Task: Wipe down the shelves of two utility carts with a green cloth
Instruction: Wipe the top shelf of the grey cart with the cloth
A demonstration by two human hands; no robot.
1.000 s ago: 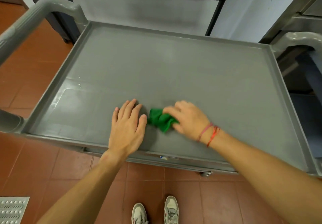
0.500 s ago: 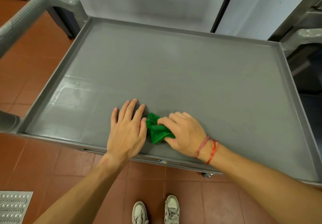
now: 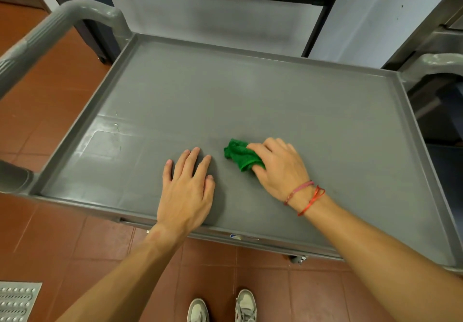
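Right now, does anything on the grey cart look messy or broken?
Nothing looks broken or spilled. The one odd spot is a pale, shiny rectangular patch with small white flecks, near the left front corner of the shelf. The right hand grips the green cloth away from it; the left hand rests flat.

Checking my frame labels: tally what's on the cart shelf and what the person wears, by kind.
Cloth: 1, the green cloth
Hands: 2, the left hand flat on the shelf, the right hand gripping the cloth
Wrist strings: 2, the pink string, the red string
Shoes: 2, the left shoe, the right shoe
Total: 7
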